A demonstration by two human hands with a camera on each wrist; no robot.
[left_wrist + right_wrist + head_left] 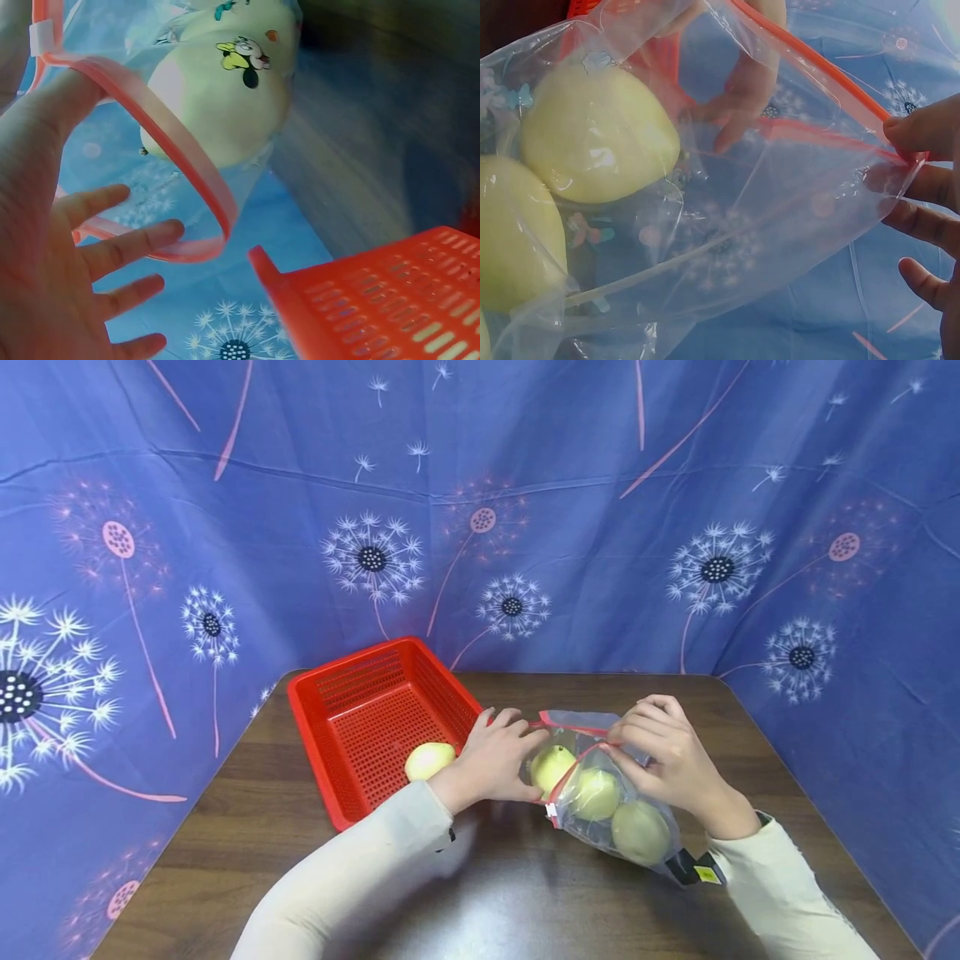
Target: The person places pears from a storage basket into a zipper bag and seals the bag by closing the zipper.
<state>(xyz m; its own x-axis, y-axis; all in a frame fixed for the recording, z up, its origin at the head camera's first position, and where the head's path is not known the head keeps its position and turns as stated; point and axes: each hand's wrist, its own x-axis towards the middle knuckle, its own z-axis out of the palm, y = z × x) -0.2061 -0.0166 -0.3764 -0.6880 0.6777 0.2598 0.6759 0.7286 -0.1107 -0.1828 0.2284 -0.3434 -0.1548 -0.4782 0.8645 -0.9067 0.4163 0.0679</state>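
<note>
A clear zip bag (600,828) with a red zip edge and a white slider holds three pale yellow-green, pear-like fruits (638,832). My left hand (491,762) is at the bag's mouth. In the left wrist view its thumb lies against the red zip strip (176,139) and its other fingers are spread, nothing between them. On the opposite side, my right hand (667,756) pinches the zip edge between thumb and fingers, as the right wrist view shows. Printed cartoon figures mark the plastic. Another pear-like fruit (429,761) lies in the red basket (311,739), beside my left wrist.
The basket stands at the back left of the brown wooden table (480,893), close to my left forearm. Behind and at both sides hangs a blue cloth (585,527) with dandelion prints. A black strap with a yellow label (707,874) is at my right wrist.
</note>
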